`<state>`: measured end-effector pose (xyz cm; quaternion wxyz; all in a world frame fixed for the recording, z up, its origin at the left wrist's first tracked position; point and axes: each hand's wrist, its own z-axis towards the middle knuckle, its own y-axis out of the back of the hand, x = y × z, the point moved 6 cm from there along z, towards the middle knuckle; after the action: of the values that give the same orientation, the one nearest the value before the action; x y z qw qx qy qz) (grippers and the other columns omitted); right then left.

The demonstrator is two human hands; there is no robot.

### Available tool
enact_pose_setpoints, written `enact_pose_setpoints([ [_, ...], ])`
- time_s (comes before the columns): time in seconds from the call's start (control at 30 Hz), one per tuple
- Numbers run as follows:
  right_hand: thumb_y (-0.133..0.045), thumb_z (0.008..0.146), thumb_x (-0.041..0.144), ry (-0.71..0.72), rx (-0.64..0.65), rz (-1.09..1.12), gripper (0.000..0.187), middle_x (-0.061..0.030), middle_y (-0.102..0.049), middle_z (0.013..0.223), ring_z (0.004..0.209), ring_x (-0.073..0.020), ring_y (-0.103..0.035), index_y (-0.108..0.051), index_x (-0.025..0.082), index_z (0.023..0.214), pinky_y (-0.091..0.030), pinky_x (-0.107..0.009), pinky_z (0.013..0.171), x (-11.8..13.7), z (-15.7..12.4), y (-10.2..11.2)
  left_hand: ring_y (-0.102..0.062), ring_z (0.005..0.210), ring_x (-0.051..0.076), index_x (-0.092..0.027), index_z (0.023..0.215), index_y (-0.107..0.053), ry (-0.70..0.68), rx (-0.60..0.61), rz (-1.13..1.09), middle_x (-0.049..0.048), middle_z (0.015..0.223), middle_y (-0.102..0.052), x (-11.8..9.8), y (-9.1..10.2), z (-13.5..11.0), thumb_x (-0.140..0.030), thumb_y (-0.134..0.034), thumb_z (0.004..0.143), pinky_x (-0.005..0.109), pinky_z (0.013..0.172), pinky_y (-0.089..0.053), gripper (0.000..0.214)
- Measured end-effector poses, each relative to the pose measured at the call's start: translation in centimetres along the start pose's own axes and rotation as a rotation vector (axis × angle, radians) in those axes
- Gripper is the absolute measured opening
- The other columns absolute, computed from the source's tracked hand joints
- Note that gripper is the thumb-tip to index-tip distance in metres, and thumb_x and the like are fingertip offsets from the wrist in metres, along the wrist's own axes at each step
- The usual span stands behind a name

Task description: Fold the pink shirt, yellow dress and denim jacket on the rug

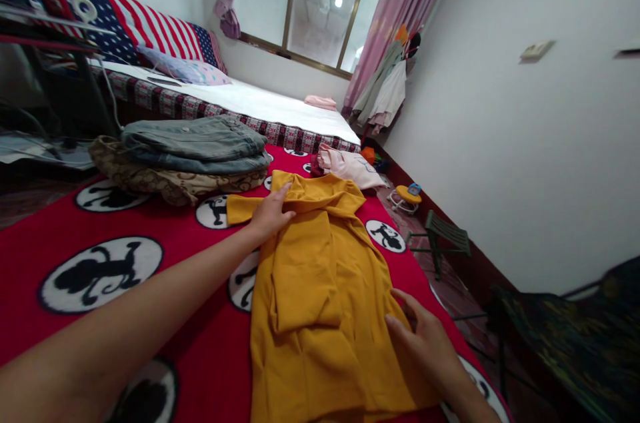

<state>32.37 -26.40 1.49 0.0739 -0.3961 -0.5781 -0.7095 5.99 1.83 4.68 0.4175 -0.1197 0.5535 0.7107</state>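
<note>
A mustard-yellow long-sleeved dress [350,283] lies spread on a red cover with black-and-white round prints. One sleeve is folded down over its front, and the other end of yellow cloth sticks out to the left near the top. My left hand [271,212] rests on the upper left part of the dress, thumb and forefinger apart. At the dress's right edge, lower down, my right hand [425,336] touches the cloth with fingers spread; some of them are hidden behind the hand.
Folded jeans [195,143] lie on a brown patterned garment [175,183] at left. Folded pink clothing [350,166] lies beyond the dress. A white-topped bed [260,100] stands under the window. A green folding stool [445,236] and yellow stool [407,194] stand at right.
</note>
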Motion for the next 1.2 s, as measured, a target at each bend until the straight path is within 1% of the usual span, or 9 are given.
enact_pose_setpoints([
  [0.1, -0.067, 0.063, 0.051, -0.097, -0.001, 0.176, 0.079, -0.0166, -0.069, 0.113, 0.107, -0.0322, -0.064, -0.056, 0.008, 0.129, -0.05, -0.043, 0.092, -0.1, 0.5, -0.5, -0.063, 0.086, 0.025, -0.015, 0.081, -0.069, 0.038, 0.104, -0.075, 0.0059, 0.074, -0.065, 0.3, -0.2, 2.5, -0.019, -0.063, 0.073, 0.032, 0.081, -0.046, 0.011],
  [0.2, -0.072, 0.06, 0.05, -0.135, 0.071, 0.409, 0.067, -0.015, -0.071, 0.109, 0.103, -0.0324, -0.066, -0.066, 0.012, 0.115, -0.052, -0.042, 0.089, 0.7, 0.8, -1.1, -0.058, 0.063, 0.019, -0.015, 0.053, -0.055, 0.074, 0.132, -0.159, 0.0016, 0.052, -0.052, -0.8, 0.8, 4.7, -0.02, -0.062, 0.075, 0.029, 0.066, -0.045, 0.024],
  [0.53, -0.078, 0.064, 0.052, -0.069, 0.074, 0.645, 0.06, -0.013, -0.069, 0.113, 0.106, -0.0303, -0.064, -0.069, 0.017, 0.112, -0.054, -0.037, 0.087, 7.1, -1.5, -0.8, -0.056, 0.059, 0.007, -0.014, 0.095, -0.062, 0.093, -0.001, -0.483, 0.0024, 0.075, -0.061, -6.8, 8.4, 11.8, -0.029, -0.053, 0.092, 0.024, 0.064, -0.052, 0.018],
  [0.67, -0.071, 0.075, 0.048, 0.032, 0.209, 0.556, 0.054, -0.0093, -0.069, 0.104, 0.096, -0.0235, -0.065, -0.064, 0.018, 0.119, -0.053, -0.032, 0.081, 8.6, -2.9, -3.1, -0.063, 0.071, 0.012, -0.008, 0.105, -0.062, 0.125, -0.146, -0.365, 0.0083, 0.085, -0.065, -3.5, 11.7, 11.6, -0.032, -0.049, 0.094, 0.031, 0.072, -0.055, 0.03],
  [0.83, -0.067, 0.078, 0.043, 0.073, 0.548, 0.416, 0.042, 0.0009, -0.059, 0.068, 0.055, -0.0108, -0.054, -0.067, 0.016, 0.109, -0.043, -0.021, 0.05, 9.2, -3.0, -6.4, -0.051, 0.118, 0.027, 0.0, 0.118, -0.053, 0.132, -0.415, -0.121, 0.0157, 0.123, -0.054, 1.9, 13.7, 7.1, -0.018, -0.052, 0.088, 0.046, 0.106, -0.037, 0.035],
  [0.9, -0.065, 0.078, 0.045, 0.083, 0.5, 0.406, 0.04, 0.0015, -0.058, 0.065, 0.048, -0.009, -0.051, -0.068, 0.015, 0.104, -0.04, -0.02, 0.045, 9.3, -0.6, -6.2, -0.037, 0.132, 0.027, -0.007, 0.126, -0.05, 0.051, -0.474, -0.052, 0.0134, 0.139, -0.04, 2.3, 12.4, 4.6, -0.011, -0.055, 0.084, 0.043, 0.115, -0.026, 0.043],
  [0.97, -0.065, 0.077, 0.047, 0.132, 0.319, 0.381, 0.041, -0.0003, -0.06, 0.067, 0.048, -0.0095, -0.052, -0.068, 0.014, 0.1, -0.041, -0.021, 0.045, 9.5, 3.5, -5.1, -0.038, 0.132, 0.023, -0.014, 0.12, -0.056, -0.13, -0.412, -0.005, 0.0089, 0.136, -0.044, 1.1, 9.3, 2.1, -0.013, -0.057, 0.083, 0.037, 0.116, -0.027, 0.037],
  [1.1, -0.065, 0.071, 0.042, 0.147, 0.024, 0.417, 0.046, -0.0061, -0.066, 0.086, 0.053, -0.0119, -0.058, -0.063, 0.013, 0.107, -0.046, -0.023, 0.047, 9.7, 12.8, -4.0, -0.051, 0.12, 0.023, -0.021, 0.104, -0.066, -0.441, -0.004, -0.102, 0.008, 0.125, -0.057, -2.2, 0.8, -3.3, -0.027, -0.056, 0.089, 0.04, 0.107, -0.04, 0.019],
  [1.2, -0.059, 0.07, 0.032, 0.125, -0.101, 0.441, 0.06, -0.0061, -0.064, 0.091, 0.056, -0.0133, -0.062, -0.051, 0.013, 0.126, -0.048, -0.024, 0.048, 9.5, 18.5, -4.3, -0.054, 0.117, 0.025, -0.023, 0.105, -0.067, -0.537, 0.184, -0.113, 0.0088, 0.124, -0.058, -3.7, -2.8, -6.2, -0.029, -0.059, 0.087, 0.041, 0.101, -0.045, 0.022],
])
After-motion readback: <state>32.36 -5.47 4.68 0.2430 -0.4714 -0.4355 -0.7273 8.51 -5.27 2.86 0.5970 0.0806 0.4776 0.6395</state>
